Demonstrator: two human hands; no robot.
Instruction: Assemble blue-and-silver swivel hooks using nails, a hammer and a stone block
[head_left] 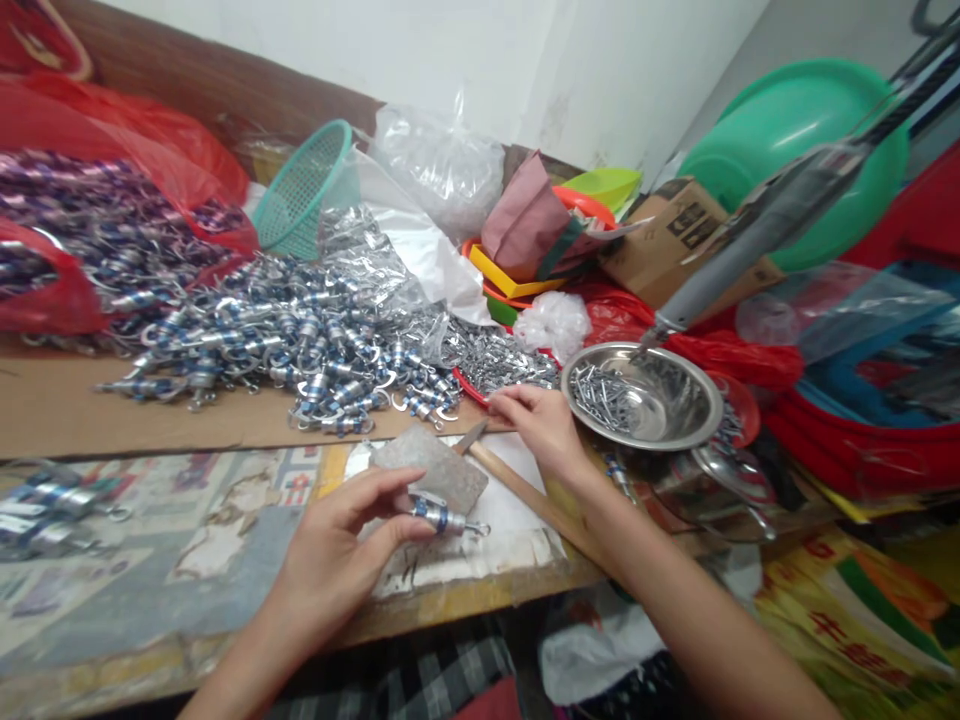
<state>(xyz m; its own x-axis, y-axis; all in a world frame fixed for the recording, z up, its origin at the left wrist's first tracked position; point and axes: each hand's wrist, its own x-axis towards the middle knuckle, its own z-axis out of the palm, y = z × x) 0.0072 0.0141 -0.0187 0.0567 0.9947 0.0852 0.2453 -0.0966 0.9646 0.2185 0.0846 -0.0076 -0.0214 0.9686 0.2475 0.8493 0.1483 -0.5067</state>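
Observation:
My left hand point(349, 545) pinches a small silver metal fitting with blue bands point(442, 516) between thumb and fingertips, a little ring at its right end. It is held over the near side of a grey stone block point(431, 468). My right hand point(546, 428) is at the edge of a red tray point(468, 388) of small shiny metal pieces point(495, 358); its fingertips are pressed together, and anything between them is too small to make out. A hammer point(525, 492) with a wooden handle lies beside the block, partly under my right forearm.
Similar fittings point(300, 335) are heaped on cardboard behind, with more point(52, 510) at the near left. A steel bowl of nails point(701, 425) stands to the right, below a slanting grey tool arm point(757, 235). Purple fittings fill a red bag point(187, 150) at the left.

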